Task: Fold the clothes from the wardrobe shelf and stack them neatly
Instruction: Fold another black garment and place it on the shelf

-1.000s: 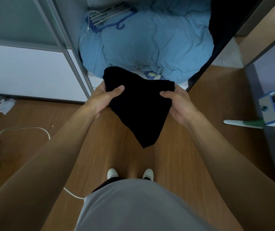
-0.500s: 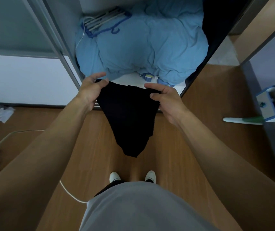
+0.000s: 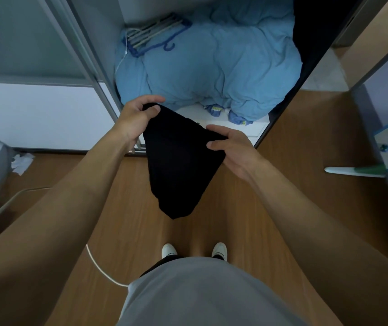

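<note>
Home bedroom, open wardrobe (image 3: 87, 55), bedding (image 3: 212, 67)

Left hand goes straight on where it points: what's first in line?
Probably the bundled blue duvet; the left hand, gripping the black garment, points toward it. Depth unclear.

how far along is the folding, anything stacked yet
Done: no folded stack shows anywhere in view.
In hand: the left hand and right hand each pinch an upper corner of a black garment, which hangs loose to a point and is not yet a neat fold.
Left: a rumpled blue heap fills the wardrobe shelf, with hangers lying on it.
</note>
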